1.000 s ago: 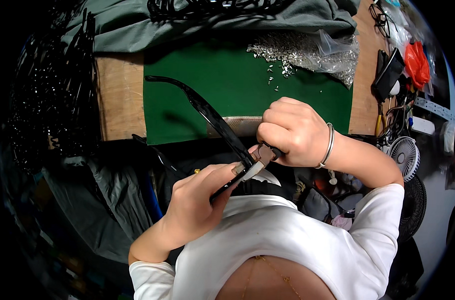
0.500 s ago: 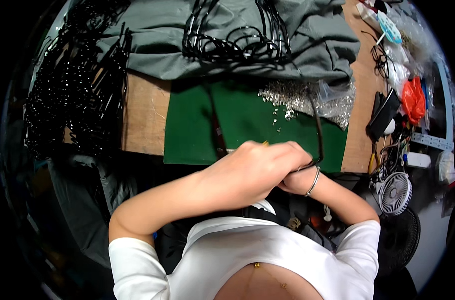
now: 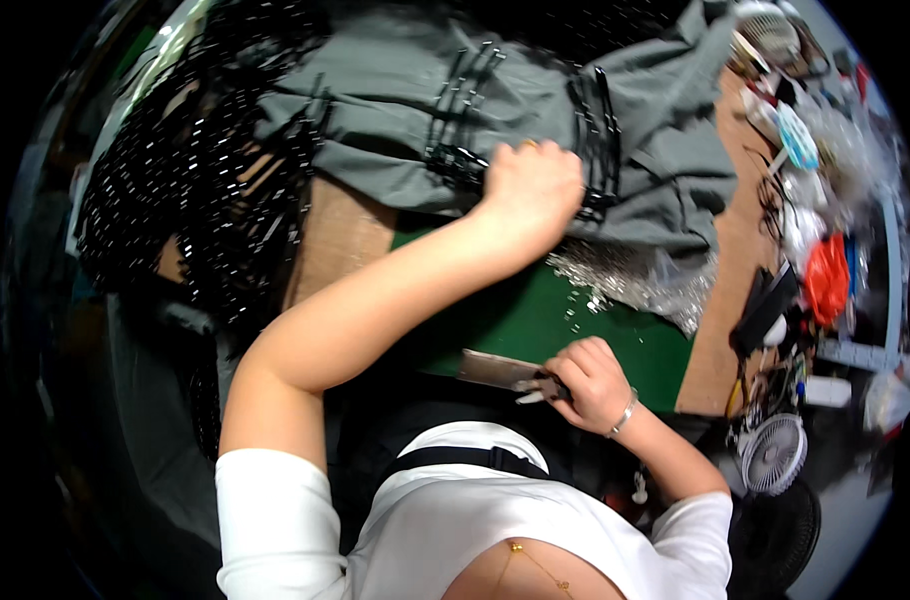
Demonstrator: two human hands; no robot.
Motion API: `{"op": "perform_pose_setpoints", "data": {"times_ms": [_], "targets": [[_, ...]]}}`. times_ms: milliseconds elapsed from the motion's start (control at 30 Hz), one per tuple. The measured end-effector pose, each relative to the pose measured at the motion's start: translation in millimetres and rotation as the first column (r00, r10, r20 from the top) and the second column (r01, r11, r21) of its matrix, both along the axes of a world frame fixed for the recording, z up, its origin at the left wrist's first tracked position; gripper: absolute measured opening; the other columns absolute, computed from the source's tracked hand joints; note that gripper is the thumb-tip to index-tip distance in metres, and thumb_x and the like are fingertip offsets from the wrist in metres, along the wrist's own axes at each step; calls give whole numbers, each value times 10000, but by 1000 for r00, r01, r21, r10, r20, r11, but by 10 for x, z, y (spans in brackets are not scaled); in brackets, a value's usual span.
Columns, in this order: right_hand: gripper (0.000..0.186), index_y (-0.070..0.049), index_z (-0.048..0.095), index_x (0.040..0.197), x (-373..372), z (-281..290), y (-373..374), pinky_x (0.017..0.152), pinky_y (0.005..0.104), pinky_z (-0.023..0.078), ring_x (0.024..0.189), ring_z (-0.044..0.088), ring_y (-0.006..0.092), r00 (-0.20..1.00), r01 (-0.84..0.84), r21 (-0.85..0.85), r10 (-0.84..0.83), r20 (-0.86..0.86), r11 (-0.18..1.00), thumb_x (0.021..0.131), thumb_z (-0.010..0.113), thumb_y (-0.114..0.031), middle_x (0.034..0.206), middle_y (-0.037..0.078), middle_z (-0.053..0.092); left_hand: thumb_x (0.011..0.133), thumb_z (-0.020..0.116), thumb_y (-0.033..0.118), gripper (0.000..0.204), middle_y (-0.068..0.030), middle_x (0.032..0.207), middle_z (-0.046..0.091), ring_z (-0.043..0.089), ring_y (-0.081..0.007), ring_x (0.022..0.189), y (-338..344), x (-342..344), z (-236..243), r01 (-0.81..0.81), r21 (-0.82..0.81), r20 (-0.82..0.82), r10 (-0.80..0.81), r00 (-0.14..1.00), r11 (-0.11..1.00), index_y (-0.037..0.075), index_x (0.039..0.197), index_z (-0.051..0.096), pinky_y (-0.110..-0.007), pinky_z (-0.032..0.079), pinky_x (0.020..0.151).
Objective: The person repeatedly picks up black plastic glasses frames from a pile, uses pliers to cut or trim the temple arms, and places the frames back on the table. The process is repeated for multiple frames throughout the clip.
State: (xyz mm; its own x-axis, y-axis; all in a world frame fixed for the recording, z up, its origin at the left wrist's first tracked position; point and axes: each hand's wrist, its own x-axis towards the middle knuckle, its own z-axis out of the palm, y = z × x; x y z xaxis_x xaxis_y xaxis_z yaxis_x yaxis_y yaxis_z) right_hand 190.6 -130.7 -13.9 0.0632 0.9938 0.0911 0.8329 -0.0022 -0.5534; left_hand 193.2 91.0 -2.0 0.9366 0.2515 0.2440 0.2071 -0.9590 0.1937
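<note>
The left hand is stretched to the far side of the desk, fingers curled shut on black eyeglass frames lying on a grey cloth. The right hand, near the desk's front edge, is closed around a small hand tool over the green mat. A clear bag of small metal parts sits just beyond the mat; heaped black frame pieces crowd the left edge.
</note>
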Motion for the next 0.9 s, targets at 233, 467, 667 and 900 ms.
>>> {"op": "perform_pose_setpoints", "data": {"times_ms": [233,467,667,900], "targets": [[278,-49,548,819,-75,42,66,671,359,392,694,499,271,999,46,36,-46,4,998,562,654,-43,744,88,515,615,640,28,250,-95,748,549,549,-274,754,585,-769,746,344,14,78,-344,936,939,20,853,567,-358,434,724],[302,-59,542,846,-16,34,174,695,355,372,738,499,255,1000,7,-8,-7,25,1000,575,672,-85,772,78,505,548,622,-66,351,-55,778,546,523,-253,867,2046,-1811,669,30,403,-304,103,947,915,84,865,625,-415,325,983],[257,-73,550,848,31,71,300,673,342,373,720,505,242,999,14,-39,-16,-41,999,628,673,-119,763,63,510,579,643,-8,344,-54,887,561,512,-250,962,1995,-1778,712,-56,320,-462,208,862,946,104,904,629,-472,264,1010],[266,-71,547,846,15,21,288,664,339,372,719,503,235,998,66,4,-66,12,998,611,666,-109,756,62,499,673,620,105,420,-130,1072,567,539,-227,1021,2258,-1047,1290,-125,-572,-288,-56,956,811,-8,1068,532,-330,439,858]]}}
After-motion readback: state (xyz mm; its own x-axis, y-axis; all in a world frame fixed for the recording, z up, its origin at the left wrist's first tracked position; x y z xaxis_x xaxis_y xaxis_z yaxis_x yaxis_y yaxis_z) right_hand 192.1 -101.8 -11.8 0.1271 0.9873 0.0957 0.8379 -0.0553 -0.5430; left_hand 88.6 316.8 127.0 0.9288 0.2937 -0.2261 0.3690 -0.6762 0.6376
